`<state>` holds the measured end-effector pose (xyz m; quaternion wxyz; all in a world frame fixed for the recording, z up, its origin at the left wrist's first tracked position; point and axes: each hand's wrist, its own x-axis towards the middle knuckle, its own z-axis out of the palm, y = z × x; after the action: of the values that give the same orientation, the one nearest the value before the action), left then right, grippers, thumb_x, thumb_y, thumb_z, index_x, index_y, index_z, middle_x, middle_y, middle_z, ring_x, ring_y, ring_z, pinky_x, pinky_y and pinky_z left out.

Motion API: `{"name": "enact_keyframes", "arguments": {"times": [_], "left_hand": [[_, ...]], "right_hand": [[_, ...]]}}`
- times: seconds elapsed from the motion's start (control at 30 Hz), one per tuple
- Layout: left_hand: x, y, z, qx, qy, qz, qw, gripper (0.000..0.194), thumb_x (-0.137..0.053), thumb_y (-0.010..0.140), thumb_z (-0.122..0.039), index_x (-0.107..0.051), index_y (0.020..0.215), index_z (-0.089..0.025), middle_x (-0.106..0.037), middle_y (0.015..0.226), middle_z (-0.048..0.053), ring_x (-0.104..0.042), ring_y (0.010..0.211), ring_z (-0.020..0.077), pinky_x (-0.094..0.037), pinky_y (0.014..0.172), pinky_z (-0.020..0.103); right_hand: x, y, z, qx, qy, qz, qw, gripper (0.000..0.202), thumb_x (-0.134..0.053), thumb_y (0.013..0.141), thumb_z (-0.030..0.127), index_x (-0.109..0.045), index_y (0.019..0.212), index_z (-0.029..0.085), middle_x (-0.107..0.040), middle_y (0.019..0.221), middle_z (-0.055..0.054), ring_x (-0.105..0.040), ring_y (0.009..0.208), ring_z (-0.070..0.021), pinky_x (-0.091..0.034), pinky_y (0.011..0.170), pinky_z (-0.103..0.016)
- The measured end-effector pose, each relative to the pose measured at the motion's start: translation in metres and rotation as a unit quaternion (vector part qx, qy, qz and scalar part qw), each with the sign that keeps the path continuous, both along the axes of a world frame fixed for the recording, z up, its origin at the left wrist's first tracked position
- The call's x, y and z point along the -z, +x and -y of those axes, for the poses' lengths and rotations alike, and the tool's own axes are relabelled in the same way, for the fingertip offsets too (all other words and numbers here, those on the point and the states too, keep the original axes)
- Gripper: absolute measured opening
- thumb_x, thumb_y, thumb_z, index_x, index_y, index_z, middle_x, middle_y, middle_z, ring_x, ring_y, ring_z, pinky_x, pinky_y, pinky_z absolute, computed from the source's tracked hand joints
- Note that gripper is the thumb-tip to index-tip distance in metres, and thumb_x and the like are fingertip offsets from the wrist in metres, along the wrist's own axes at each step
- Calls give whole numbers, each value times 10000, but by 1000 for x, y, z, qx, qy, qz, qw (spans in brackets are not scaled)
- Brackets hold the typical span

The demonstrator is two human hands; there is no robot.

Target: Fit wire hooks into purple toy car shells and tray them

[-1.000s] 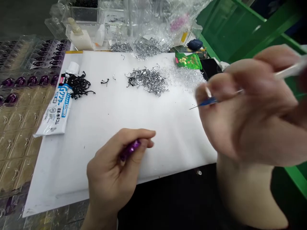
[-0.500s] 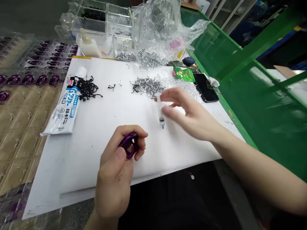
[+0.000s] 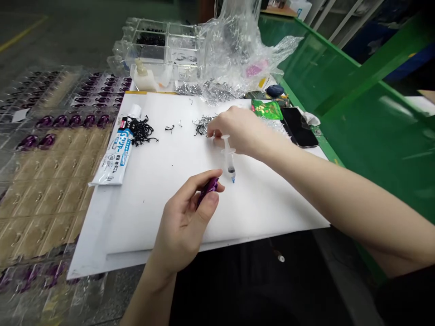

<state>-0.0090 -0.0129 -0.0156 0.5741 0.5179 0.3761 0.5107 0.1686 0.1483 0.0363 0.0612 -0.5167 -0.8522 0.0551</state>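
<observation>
My left hand [image 3: 185, 217] is closed around a glossy purple ring-shaped part [image 3: 208, 191], tilted so that mostly its edge shows. My right hand [image 3: 238, 129] reaches down at the pile of small silver and black strips [image 3: 203, 125], covering much of it. Its fingers are curled together, and whatever lies between the tips is hidden. Just below that hand, a clear syringe [image 3: 230, 160] with a blue tip lies on the white board [image 3: 163, 194]. The right hand does not appear to grip the syringe.
At the left lie a white-and-blue glue tube [image 3: 117, 154] and a heap of black strips [image 3: 141, 131]. Clear trays [image 3: 44, 181] hold several purple parts. Behind are a pump bottle [image 3: 144, 77] and crumpled plastic bag [image 3: 234, 54]. A phone [image 3: 299, 127] and green packet [image 3: 267, 109] sit right.
My right hand has let go of the syringe, which now lies on the board, and moved up to the silver-black pile. My left hand has turned the purple part more edge-on.
</observation>
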Motion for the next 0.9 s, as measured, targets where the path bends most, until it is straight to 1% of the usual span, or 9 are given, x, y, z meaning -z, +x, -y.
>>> {"name": "enact_keyframes", "arguments": {"times": [0.1,0.23,0.33,0.43,0.5,0.6,0.67,0.8,0.9], "left_hand": [[-1,1,-1,-8,2,-19,1000,272,-684,1119,-369,-796,1367,-361,-788,1172,10,-714,1111,153,-567,971,217],[-5,5,-2,-33,-9,-10,999,264,-789,1053,-352,-816,1315,-328,-845,1120,13,-774,1035,141,-612,885,193],[-6,8,-4,-88,-27,13,996,235,-915,941,-308,-863,1170,-289,-876,1057,22,-806,897,135,-622,745,171],[-5,9,-7,-113,-22,38,993,239,-955,893,-293,-894,1124,-297,-884,1062,26,-817,867,134,-615,680,151],[-4,8,-8,-100,-20,48,994,237,-949,902,-303,-902,1134,-313,-887,1035,24,-828,867,137,-625,689,150],[-6,4,-9,-65,-31,53,996,235,-944,911,-330,-906,1143,-330,-893,999,19,-846,873,140,-643,730,147],[-9,2,-8,-28,-44,53,997,277,-961,891,-357,-902,1161,-339,-898,1009,20,-850,854,139,-645,722,140],[-14,-2,-8,63,-77,55,994,290,-981,856,-392,-906,1131,-339,-904,1017,28,-853,778,158,-633,606,139],[-15,-1,-7,79,-78,37,993,232,-965,878,-397,-923,1095,-327,-906,980,40,-859,793,159,-629,620,124]], "right_hand": [[1,3,-2,-7,-2,-36,999,288,-736,809,-16,-855,993,171,-781,866,-73,-727,848,-276,-496,753,-371],[-3,22,5,-4,8,-174,985,212,-696,940,71,-838,1073,156,-823,993,-63,-744,816,-184,-568,775,-321],[-9,47,28,1,-52,-340,939,100,-731,952,171,-827,978,166,-826,915,-42,-729,637,-140,-534,558,-266],[-9,74,66,39,-121,-381,916,55,-781,886,200,-832,906,199,-800,728,-11,-724,558,-149,-516,472,-240],[-5,88,91,83,-168,-407,894,72,-834,830,200,-842,900,216,-827,759,-23,-790,646,-178,-555,511,-221],[4,98,122,130,-248,-481,831,183,-941,756,214,-851,913,244,-860,852,-30,-844,777,-204,-609,599,-203],[8,97,137,133,-270,-525,796,203,-973,746,192,-856,895,265,-863,865,-11,-837,778,-176,-594,600,-177],[11,85,154,91,-203,-557,801,273,-986,752,110,-881,896,316,-861,913,40,-815,842,-129,-589,651,-156],[10,74,158,50,-148,-563,812,282,-956,819,102,-894,963,336,-864,940,50,-823,878,-135,-639,739,-179]]}}
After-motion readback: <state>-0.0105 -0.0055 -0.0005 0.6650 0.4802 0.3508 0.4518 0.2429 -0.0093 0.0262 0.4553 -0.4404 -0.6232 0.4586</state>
